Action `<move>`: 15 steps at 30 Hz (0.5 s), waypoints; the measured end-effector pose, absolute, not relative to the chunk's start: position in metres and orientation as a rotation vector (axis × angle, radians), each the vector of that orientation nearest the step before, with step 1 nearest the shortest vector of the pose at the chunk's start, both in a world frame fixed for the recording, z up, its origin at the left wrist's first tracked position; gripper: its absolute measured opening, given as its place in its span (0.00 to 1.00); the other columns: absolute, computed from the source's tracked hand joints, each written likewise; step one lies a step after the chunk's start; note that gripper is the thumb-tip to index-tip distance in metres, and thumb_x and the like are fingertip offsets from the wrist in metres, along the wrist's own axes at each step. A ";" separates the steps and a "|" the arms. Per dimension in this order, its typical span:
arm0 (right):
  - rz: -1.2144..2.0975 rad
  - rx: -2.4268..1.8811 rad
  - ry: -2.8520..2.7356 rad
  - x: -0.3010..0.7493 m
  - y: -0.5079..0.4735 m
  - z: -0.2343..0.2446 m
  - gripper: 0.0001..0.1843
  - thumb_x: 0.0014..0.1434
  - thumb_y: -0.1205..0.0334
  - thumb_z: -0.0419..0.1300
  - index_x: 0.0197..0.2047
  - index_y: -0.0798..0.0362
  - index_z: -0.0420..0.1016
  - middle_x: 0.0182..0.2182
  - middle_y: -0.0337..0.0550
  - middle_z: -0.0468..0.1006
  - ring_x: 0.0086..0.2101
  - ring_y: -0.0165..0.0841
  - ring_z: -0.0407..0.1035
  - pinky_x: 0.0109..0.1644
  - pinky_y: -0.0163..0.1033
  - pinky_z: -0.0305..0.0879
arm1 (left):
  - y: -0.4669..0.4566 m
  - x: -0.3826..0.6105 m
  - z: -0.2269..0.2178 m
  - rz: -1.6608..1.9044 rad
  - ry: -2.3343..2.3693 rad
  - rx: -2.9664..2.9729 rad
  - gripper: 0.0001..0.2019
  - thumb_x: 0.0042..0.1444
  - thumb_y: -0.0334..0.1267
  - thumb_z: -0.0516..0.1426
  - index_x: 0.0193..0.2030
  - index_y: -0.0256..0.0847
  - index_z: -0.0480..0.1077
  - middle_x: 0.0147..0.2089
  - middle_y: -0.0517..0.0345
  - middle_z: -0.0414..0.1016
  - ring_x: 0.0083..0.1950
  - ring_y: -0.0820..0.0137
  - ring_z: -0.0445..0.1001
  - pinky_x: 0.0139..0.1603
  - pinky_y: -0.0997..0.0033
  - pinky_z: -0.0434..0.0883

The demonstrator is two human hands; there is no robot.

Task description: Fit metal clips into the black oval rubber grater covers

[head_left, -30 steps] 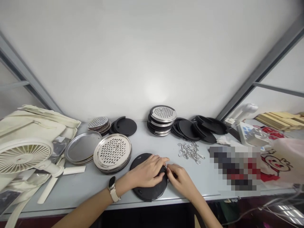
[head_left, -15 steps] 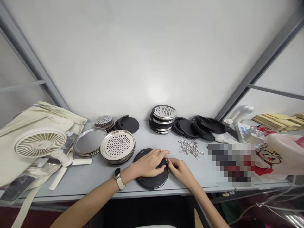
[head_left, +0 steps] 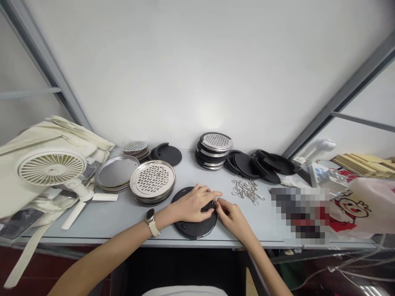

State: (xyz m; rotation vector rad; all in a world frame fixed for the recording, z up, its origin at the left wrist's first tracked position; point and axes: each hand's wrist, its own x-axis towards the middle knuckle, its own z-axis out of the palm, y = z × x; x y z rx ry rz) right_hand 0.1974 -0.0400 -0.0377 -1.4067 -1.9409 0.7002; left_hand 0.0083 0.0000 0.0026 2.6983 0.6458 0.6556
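A black round disc [head_left: 194,227] lies flat near the table's front edge. My left hand [head_left: 191,203], with a watch on its wrist, rests on top of the disc, fingers curled at its right rim. My right hand [head_left: 232,218] meets it there, fingertips pinched on a small metal piece at the disc's right edge. What exactly the fingers pinch is too small to make out. A pile of small wire clips [head_left: 247,191] lies just beyond my right hand.
Perforated steel plates [head_left: 152,187] and plain steel trays [head_left: 116,177] are stacked at left. More stacked discs [head_left: 215,150] and black discs [head_left: 257,165] line the back wall. A cream fan [head_left: 51,168] on bags stands far left. A printed bag [head_left: 361,207] lies at right.
The view has shifted slightly up and right. Both hands stay together at the disc's right edge, with only small finger movement.
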 end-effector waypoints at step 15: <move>0.766 -1.399 -1.940 0.201 -0.041 -0.038 0.24 0.67 0.55 0.44 0.20 0.53 0.60 0.17 0.35 0.63 0.21 0.29 0.59 0.28 0.33 0.54 | 0.003 0.008 0.000 0.653 0.581 2.605 0.26 0.56 0.31 0.56 0.62 0.42 0.56 0.48 0.54 0.71 0.53 0.62 0.65 0.59 0.61 0.59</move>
